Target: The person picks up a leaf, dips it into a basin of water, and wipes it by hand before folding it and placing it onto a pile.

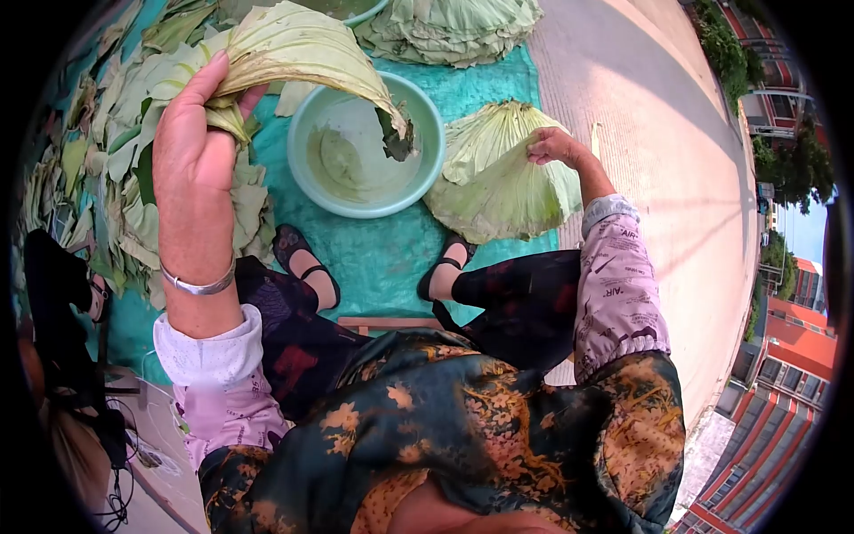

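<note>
My left hand is raised at the upper left, its thumb and fingers closed on a large pale green leaf. The leaf curves to the right, and its dark, torn tip hangs over a light green basin with water and a piece of leaf in it. On the right, my right hand pinches the upper edge of a wide, fan-shaped leaf lying beside the basin on the green sheet.
Heaped loose leaves cover the left side. A layered leaf stack stands at the top, beside part of another basin. A green sheet lies under my feet. Another person's foot shows at the far left.
</note>
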